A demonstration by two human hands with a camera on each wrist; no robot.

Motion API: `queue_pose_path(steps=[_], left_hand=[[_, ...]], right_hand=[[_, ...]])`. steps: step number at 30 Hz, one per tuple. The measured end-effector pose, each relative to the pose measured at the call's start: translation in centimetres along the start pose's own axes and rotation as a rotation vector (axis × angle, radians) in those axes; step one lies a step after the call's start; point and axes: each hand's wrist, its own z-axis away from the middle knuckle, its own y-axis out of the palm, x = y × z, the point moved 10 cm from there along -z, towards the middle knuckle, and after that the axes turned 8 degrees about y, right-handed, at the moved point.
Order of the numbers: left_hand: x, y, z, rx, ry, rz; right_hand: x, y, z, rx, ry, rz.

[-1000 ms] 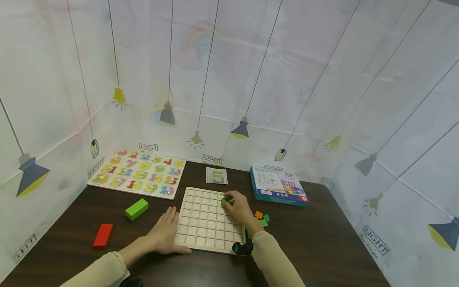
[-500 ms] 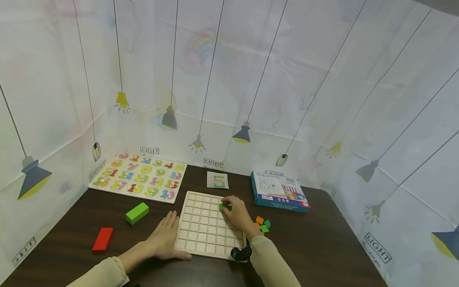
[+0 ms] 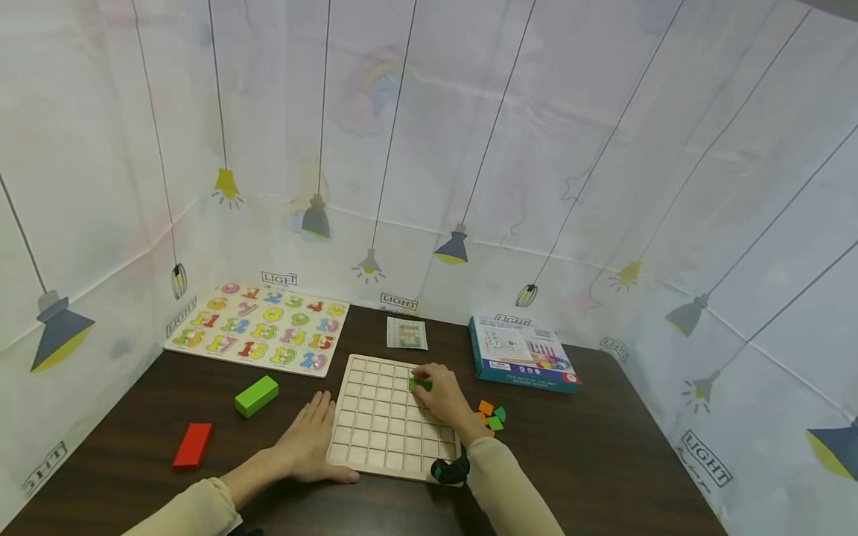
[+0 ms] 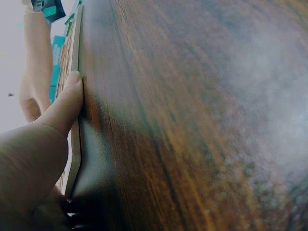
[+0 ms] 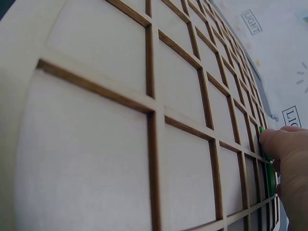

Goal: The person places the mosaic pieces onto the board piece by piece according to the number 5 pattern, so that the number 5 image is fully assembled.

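A wooden grid board (image 3: pixel 375 428) lies on the dark table in the middle of the head view. My left hand (image 3: pixel 308 443) rests along its left side, fingers stretched out; in the left wrist view the thumb (image 4: pixel 67 103) touches the board's near edge. Over the board's far right part, my right hand (image 3: pixel 442 394) pinches a small green block (image 3: pixel 419 384) between thumb and fingers, low over the squares. Its far fingers hide part of the block. The right wrist view shows green (image 5: pixel 271 179) right at the fingertips, among the far squares.
Small orange and green pieces (image 3: pixel 494 423) lie right of the board. Leftward are a green block (image 3: pixel 257 396) and a red block (image 3: pixel 192 446). Behind stand a number puzzle board (image 3: pixel 261 327), a pattern card (image 3: pixel 407 334) and a blue box (image 3: pixel 523 353).
My right hand has shifted slightly left and nearer with the green block, and its forearm uncovers more of the loose pieces. The left hand stays at the board's edge.
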Motion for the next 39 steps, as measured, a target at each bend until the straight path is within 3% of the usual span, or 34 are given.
queue_pose_path(steps=[13,23,39], left_hand=[[-0.3,0.0,0.0,0.009,0.003,0.002],[-0.6,-0.2,0.2,0.015,0.008,-0.011],[-0.7,-0.3,0.2,0.002,0.020,0.011]], right_hand=[[-0.7,-1.7,0.7,-0.008,0.042,-0.006],[-1.1,-4.6,2.4,-0.079,-0.029,-0.035],[-6.0,-8.6,5.7,-0.148,0.080,0.006]])
